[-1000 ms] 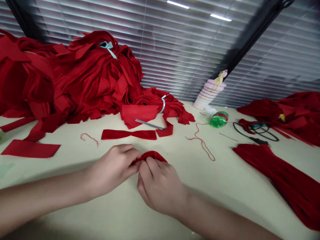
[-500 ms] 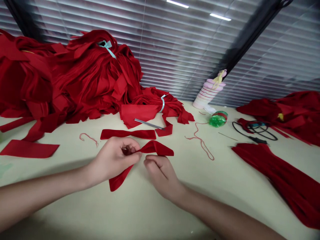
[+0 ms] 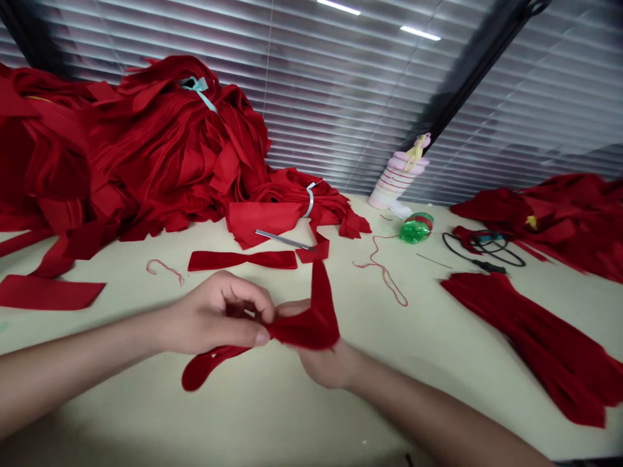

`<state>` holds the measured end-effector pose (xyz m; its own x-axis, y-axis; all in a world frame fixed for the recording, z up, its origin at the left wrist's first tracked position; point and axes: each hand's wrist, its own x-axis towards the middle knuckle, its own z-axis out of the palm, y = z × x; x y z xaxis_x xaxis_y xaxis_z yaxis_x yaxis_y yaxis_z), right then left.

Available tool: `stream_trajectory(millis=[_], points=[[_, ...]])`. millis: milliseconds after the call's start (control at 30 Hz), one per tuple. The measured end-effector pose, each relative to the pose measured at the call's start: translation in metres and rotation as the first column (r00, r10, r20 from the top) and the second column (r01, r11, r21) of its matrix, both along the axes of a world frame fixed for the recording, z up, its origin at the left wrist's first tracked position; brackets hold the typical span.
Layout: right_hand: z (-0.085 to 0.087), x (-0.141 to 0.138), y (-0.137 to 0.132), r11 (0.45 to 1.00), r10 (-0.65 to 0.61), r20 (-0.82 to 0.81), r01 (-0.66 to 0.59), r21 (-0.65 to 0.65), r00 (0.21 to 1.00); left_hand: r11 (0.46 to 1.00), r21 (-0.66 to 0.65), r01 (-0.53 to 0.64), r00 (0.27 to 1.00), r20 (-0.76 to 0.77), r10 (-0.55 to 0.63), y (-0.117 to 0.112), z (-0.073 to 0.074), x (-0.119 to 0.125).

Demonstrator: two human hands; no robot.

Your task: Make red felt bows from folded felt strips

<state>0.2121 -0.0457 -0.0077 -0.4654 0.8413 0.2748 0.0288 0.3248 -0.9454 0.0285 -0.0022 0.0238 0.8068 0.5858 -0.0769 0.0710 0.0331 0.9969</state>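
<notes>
My left hand (image 3: 219, 312) pinches a narrow red felt strip (image 3: 314, 327) between thumb and fingers, near the strip's middle. One end of the strip stands up in a folded loop beside my right hand (image 3: 324, 363), whose fingers pass behind the felt and grip it. The other end hangs down to the lower left and curls near the table. A flat red felt piece with a pinched waist (image 3: 241, 260) lies just beyond my left hand.
A large heap of red felt strips (image 3: 156, 149) fills the back left, with a tied bundle (image 3: 292, 207) and a steel ruler (image 3: 282, 239) in front. A red thread (image 3: 382, 272), green bottle (image 3: 416, 228), pink spool stack (image 3: 396, 178), black cable (image 3: 481, 250) and more red felt (image 3: 525, 344) lie right.
The red felt strip has turned and lifted, its one end now standing up and the other curling lower left. My right hand has moved under it and gripped it.
</notes>
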Motion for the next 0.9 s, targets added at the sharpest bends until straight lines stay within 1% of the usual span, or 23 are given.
stream_trajectory(millis=[33, 67, 133, 167, 233, 300, 333, 367, 400, 433, 467, 500, 533, 567, 600, 633, 700, 767, 833, 900], points=[[-0.003, 0.003, 0.003, 0.999, 0.051, 0.036, -0.051, 0.008, 0.998, 0.991, 0.108, 0.075, 0.997, -0.033, -0.072, 0.002, 0.003, -0.002], [-0.005, 0.005, 0.006, 0.996, 0.089, 0.06, -0.09, 0.013, 0.994, 0.967, 0.214, 0.139, 0.99, -0.065, -0.128, 0.003, 0.007, -0.005], [-0.009, 0.009, 0.012, 0.987, 0.159, 0.085, -0.161, 0.01, 0.984, 0.894, 0.383, 0.235, 0.971, -0.131, -0.199, 0.002, 0.012, -0.007], [-0.01, 0.01, 0.014, 0.981, 0.194, 0.108, -0.196, 0.008, 0.975, 0.85, 0.454, 0.267, 0.963, -0.166, -0.214, 0.002, 0.014, -0.007], [-0.009, 0.011, 0.017, 0.969, 0.242, 0.176, -0.247, 0.007, 0.954, 0.746, 0.585, 0.319, 0.945, -0.253, -0.206, -0.001, 0.015, -0.007], [-0.006, 0.011, 0.018, 0.968, 0.233, 0.239, -0.25, 0.04, 0.943, 0.634, 0.689, 0.351, 0.93, -0.337, -0.148, -0.004, 0.014, -0.005], [-0.004, 0.011, 0.018, 0.968, 0.2, 0.269, -0.232, 0.092, 0.942, 0.588, 0.727, 0.356, 0.925, -0.364, -0.109, -0.005, 0.012, -0.005], [-0.003, 0.01, 0.017, 0.962, 0.156, 0.305, -0.214, 0.167, 0.94, 0.555, 0.755, 0.35, 0.923, -0.378, -0.069, -0.006, 0.011, -0.004], [-0.002, 0.01, 0.016, 0.943, 0.092, 0.355, -0.195, 0.268, 0.93, 0.537, 0.775, 0.334, 0.925, -0.379, -0.028, -0.007, 0.008, -0.004], [-0.001, 0.009, 0.015, 0.9, 0.004, 0.418, -0.185, 0.394, 0.908, 0.529, 0.791, 0.308, 0.93, -0.369, 0.01, -0.007, 0.005, -0.004], [0.0, 0.008, 0.014, 0.828, -0.107, 0.476, -0.187, 0.529, 0.873, 0.529, 0.801, 0.279, 0.934, -0.354, 0.044, -0.008, 0.002, -0.003], [0.0, 0.007, 0.013, 0.734, -0.225, 0.514, -0.203, 0.648, 0.828, 0.532, 0.81, 0.245, 0.939, -0.334, 0.077, -0.008, -0.001, -0.003], [0.001, 0.006, 0.012, 0.632, -0.334, 0.529, -0.231, 0.74, 0.78, 0.538, 0.816, 0.21, 0.943, -0.315, 0.11, -0.008, -0.005, -0.002], [0.002, 0.004, 0.01, 0.539, -0.422, 0.524, -0.259, 0.801, 0.74, 0.544, 0.821, 0.173, 0.946, -0.292, 0.14, -0.008, -0.008, -0.002], [0.002, 0.003, 0.008, 0.469, -0.486, 0.511, -0.282, 0.837, 0.709, 0.55, 0.825, 0.132, 0.949, -0.265, 0.169, -0.007, -0.01, -0.001], [0.003, 0.001, 0.006, 0.425, -0.526, 0.499, -0.295, 0.856, 0.689, 0.556, 0.826, 0.092, 0.952, -0.237, 0.195, -0.006, -0.012, 0.0], [0.002, -0.003, 0.002, 0.389, -0.558, 0.472, -0.287, 0.875, 0.682, 0.579, 0.815, 0.015, 0.95, -0.193, 0.247, -0.004, -0.014, 0.002], [0.0, -0.005, -0.002, 0.376, -0.558, 0.434, -0.251, 0.892, 0.707, 0.624, 0.781, -0.031, 0.938, -0.194, 0.288, -0.001, -0.014, 0.003], [-0.003, -0.006, -0.005, 0.391, -0.534, 0.42, -0.227, 0.892, 0.734, 0.667, 0.744, -0.041, 0.925, -0.225, 0.307, 0.001, -0.013, 0.004], [-0.004, -0.006, -0.007, 0.438, -0.504, 0.42, -0.195, 0.878, 0.755, 0.687, 0.726, -0.034, 0.922, -0.243, 0.302, 0.002, -0.012, 0.004]])
